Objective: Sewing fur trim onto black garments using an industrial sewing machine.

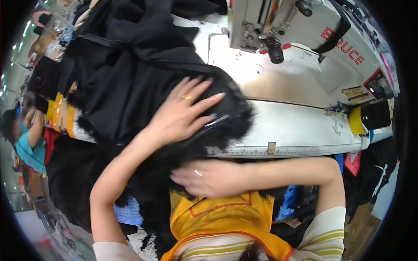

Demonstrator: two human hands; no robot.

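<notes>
My left hand (185, 108) lies with fingers spread on black cloth (113, 82) that has a dark fur trim (241, 119) and what looks like a zip along it. The cloth covers the left part of a white sewing machine table (283, 124). My right hand (207, 178) is low, just in front of the table's edge, beside the hanging fur and above a yellow-orange apron (222, 217); its fingers are blurred by motion, and I cannot make out whether they hold anything.
The sewing machine head (326, 37) stands at the back right, with a yellow-and-black container (370, 117) beside it. A ruler strip (305, 149) runs along the front edge. Orange tape rolls (63, 115) lie at left, near another person in a turquoise top (30, 150).
</notes>
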